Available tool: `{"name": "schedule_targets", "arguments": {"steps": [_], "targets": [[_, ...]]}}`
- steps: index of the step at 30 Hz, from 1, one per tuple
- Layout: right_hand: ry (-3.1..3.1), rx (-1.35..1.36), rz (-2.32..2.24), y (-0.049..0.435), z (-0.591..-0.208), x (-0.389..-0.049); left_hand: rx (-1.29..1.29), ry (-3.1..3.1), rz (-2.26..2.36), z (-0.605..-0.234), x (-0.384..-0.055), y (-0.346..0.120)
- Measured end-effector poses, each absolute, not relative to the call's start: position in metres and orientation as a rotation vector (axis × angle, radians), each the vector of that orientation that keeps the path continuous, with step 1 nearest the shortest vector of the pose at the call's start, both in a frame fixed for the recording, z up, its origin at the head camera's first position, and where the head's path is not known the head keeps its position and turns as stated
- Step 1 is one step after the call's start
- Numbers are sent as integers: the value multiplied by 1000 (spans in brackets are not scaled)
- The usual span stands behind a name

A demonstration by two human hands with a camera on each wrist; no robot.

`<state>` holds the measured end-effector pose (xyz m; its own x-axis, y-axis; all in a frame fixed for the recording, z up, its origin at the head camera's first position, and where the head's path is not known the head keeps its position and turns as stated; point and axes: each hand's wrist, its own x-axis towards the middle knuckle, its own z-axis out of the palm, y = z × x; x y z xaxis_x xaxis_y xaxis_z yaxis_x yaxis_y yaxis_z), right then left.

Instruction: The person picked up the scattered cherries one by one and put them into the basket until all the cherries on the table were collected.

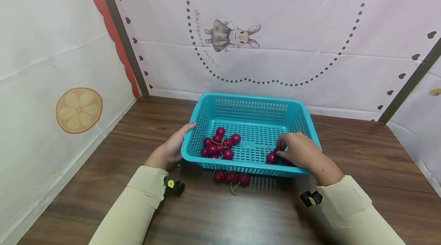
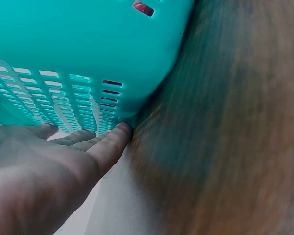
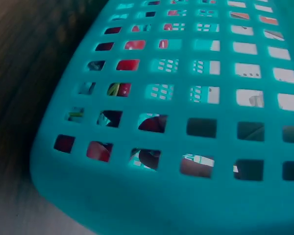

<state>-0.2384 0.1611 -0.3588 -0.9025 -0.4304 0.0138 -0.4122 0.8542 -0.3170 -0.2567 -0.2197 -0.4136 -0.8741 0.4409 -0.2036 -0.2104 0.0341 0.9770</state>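
Observation:
A turquoise plastic basket (image 1: 251,97) with slotted walls sits on the table. My left hand (image 1: 173,145) rests against its left end, fingers extended; in the left wrist view the fingertips (image 2: 123,128) touch the slotted wall low down. My right hand (image 1: 299,151) reaches over the front wall into the right front corner. Its thumb and bent index finger pinch a dark red cherry (image 1: 281,147), partly hidden by the fingers. Another cherry (image 1: 271,157) lies beside the fingertips. In the right wrist view, the basket wall (image 3: 137,191) covers most of this hand.
Several stemmed cherries (image 1: 227,154) are heaped in the basket's left front part. Three more cherries (image 1: 231,177) lie on the wooden table (image 1: 220,214) just before the front wall. A printed cloth (image 1: 293,15) hangs behind the basket.

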Motion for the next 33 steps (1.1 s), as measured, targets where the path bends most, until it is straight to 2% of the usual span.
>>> {"name": "schedule_targets", "arguments": {"steps": [21,33], "targets": [[2896,-587,-499,154,-365,-242,220,1845,1907,-409,-253,-220],[3178,-695,-625,154,-366,-241,224,1850,1897,-413,-256,-220]]}}
